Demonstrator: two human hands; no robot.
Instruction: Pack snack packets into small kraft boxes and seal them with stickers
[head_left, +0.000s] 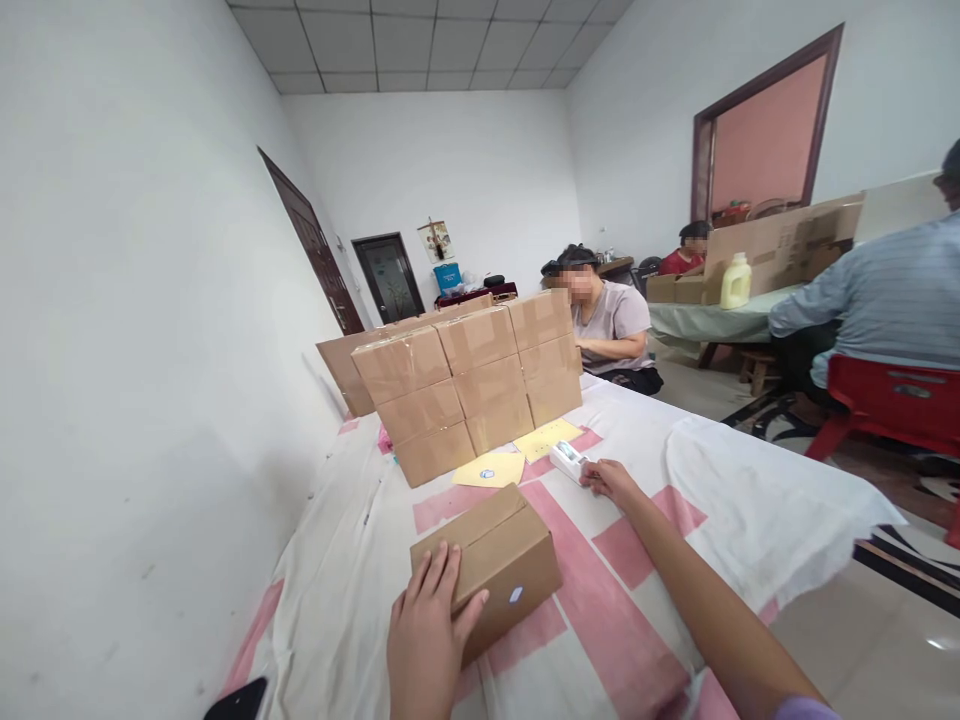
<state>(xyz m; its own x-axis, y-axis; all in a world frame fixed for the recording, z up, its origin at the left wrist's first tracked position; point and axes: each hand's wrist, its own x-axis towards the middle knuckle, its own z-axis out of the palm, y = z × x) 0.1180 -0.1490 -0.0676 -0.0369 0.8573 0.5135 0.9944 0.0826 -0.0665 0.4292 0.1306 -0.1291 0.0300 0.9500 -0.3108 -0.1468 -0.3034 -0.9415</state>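
A closed brown cardboard box (501, 555) with a small sticker on its front lies on the white and pink cloth (720, 490) right in front of me. My left hand (427, 625) rests flat on the box's near left end, fingers stretched out. My right hand (609, 479) reaches forward across the table. Its fingers are at a small white device (568, 459), touching its near end. Whether they grip the device I cannot make out.
A stack of taped cardboard boxes (469, 385) stands at the far end, with two yellow sheets (517, 455) in front. A dark phone (236, 700) lies at the near left. A white wall runs along the left. Other people sit behind, and one on a red chair (892, 405).
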